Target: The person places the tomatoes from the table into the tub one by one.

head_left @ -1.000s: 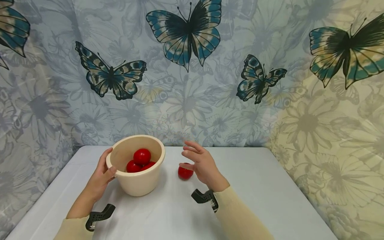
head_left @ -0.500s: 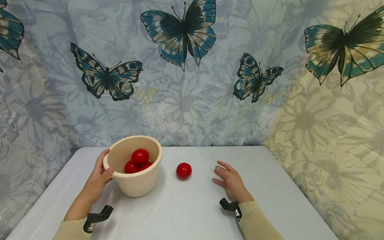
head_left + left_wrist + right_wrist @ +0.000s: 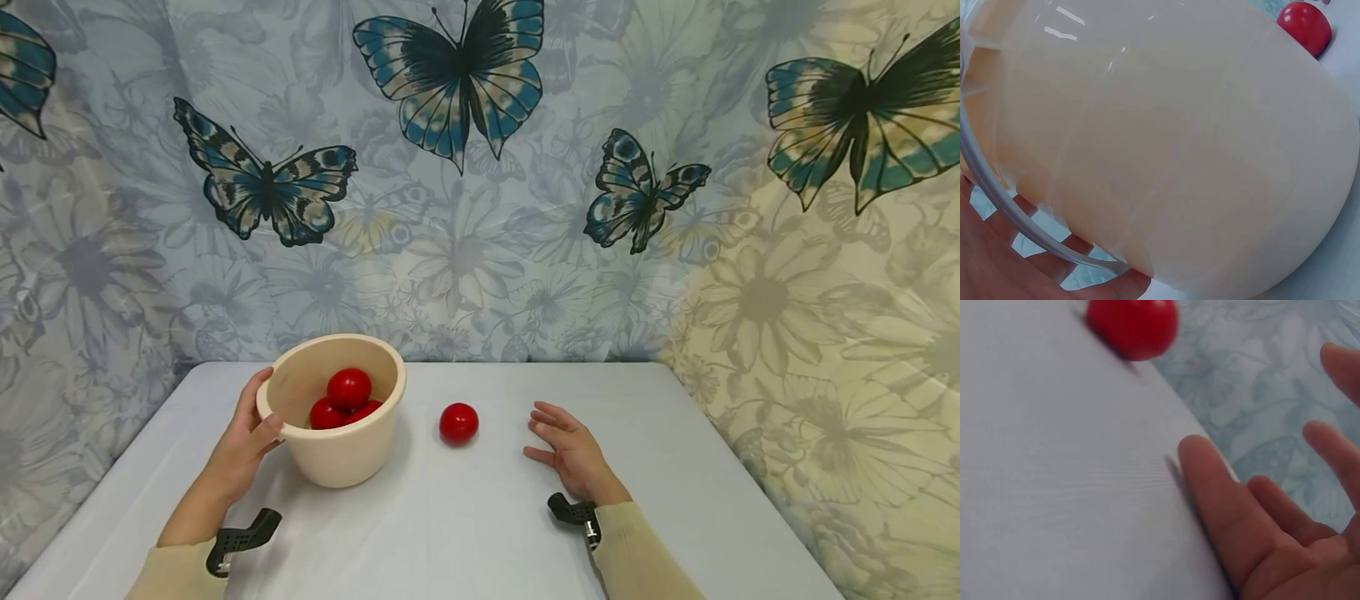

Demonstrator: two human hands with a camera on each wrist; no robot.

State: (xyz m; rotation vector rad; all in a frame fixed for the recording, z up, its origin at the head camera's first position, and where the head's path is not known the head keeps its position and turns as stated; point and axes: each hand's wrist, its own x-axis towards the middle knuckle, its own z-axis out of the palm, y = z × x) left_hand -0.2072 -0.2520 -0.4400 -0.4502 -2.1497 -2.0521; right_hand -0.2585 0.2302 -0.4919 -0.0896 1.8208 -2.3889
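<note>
A cream-coloured bucket [image 3: 337,454] stands at the left of the table, its mouth leaning a little toward the camera. Glossy red balls [image 3: 349,388] lie inside it; three show. My left hand [image 3: 243,446] grips the bucket's left rim, thumb at the front and fingers round the outer side. A grey handle [image 3: 1007,206] crosses those fingers in the left wrist view. Right of the bucket, one more red ball [image 3: 459,424] rests on the tabletop. Some way right of that ball is my right hand [image 3: 573,454], fingers spread and holding nothing, close to the table.
The white-covered table [image 3: 465,533] ends at a butterfly-patterned cloth [image 3: 465,275] hanging behind it. More of this cloth hangs at both sides. Each wrist carries a small black camera mount [image 3: 243,537].
My right hand has drawn away from the loose red ball to the right, then stayed nearly still. My left hand keeps its grip on the bucket; the view has shifted slightly.
</note>
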